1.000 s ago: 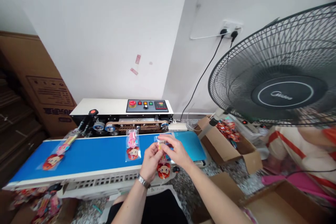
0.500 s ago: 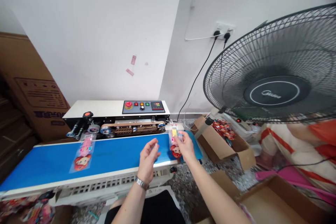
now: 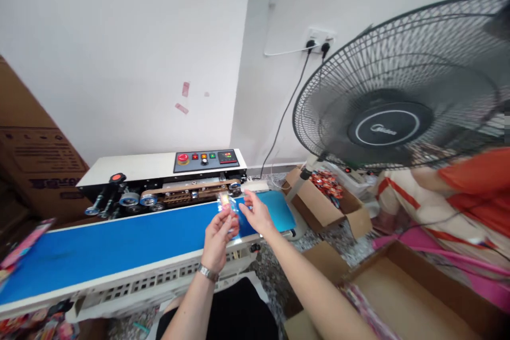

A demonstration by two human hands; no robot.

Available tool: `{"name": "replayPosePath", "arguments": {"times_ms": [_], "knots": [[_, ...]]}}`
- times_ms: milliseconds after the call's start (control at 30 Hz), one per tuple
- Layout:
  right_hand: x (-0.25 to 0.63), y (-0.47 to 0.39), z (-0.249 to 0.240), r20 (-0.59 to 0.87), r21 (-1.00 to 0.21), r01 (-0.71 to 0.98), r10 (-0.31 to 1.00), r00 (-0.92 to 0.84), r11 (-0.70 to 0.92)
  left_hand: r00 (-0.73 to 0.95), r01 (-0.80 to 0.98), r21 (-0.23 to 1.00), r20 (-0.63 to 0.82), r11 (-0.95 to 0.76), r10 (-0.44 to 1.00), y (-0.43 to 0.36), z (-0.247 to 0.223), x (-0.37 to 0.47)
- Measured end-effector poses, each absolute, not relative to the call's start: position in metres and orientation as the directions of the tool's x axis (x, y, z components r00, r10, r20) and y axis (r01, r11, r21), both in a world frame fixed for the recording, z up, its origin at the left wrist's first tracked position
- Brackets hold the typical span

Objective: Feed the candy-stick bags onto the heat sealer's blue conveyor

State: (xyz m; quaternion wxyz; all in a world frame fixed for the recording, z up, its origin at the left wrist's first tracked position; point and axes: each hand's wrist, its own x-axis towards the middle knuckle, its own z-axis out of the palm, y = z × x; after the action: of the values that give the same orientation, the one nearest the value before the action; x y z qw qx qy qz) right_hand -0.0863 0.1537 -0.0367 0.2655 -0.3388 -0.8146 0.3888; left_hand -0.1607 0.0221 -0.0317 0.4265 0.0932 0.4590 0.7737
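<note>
In the lower middle of the frame, the left hand [image 3: 217, 238], with a silver metal-band watch [image 3: 207, 272] at its wrist, grasps a small clear plastic packet [image 3: 226, 201] with yellow and pink contents between thumb and fingers. The packet is over the right part of a long, flat blue conveyor belt [image 3: 119, 252], its lower part hidden by the fingers (glare blurs what is printed on it). Just to its right, the right hand [image 3: 258, 215] is released, its fingers loosely bent and apart from the packet.

Behind the belt, left of centre, stands a long white-topped metal machine [image 3: 131, 166] with a dark grey control panel [image 3: 215, 170] bearing a round red button [image 3: 183, 158]. At the left edge, a flat pink and red packet [image 3: 30, 244] shows blurred at the belt's end.

On the right, a large round fan with a black wire cage [image 3: 386, 127] stands near a brown cardboard box [image 3: 313, 204] of red-orange packets [image 3: 326, 183]. A co-worker's orange sleeve [image 3: 474, 172] shows at the right edge.
</note>
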Motion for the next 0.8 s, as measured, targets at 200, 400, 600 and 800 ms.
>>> {"name": "replayPosePath", "arguments": {"times_ms": [200,400,600,800], "knots": [[0.057,0.142,-0.012,0.091,-0.764,0.445,0.761,-0.642,0.467,-0.554,-0.56,0.818,-0.256,-0.127,0.792,0.016,-0.03,-0.16],[0.215,0.121,-0.049,-0.095,-0.63,0.742,0.926,-0.365,0.228,-0.504,-0.506,0.861,-0.24,-0.058,0.829,0.021,-0.035,-0.151],[0.251,0.066,-0.123,-0.112,-0.605,0.756,0.913,-0.393,0.251,-0.481,-0.481,0.877,-0.267,0.004,0.835,0.027,-0.037,-0.138],[0.21,0.064,-0.173,-0.144,-0.461,0.883,0.975,-0.17,0.086,-0.471,-0.458,0.888,-0.284,0.043,0.835,0.031,-0.04,-0.129]]}}
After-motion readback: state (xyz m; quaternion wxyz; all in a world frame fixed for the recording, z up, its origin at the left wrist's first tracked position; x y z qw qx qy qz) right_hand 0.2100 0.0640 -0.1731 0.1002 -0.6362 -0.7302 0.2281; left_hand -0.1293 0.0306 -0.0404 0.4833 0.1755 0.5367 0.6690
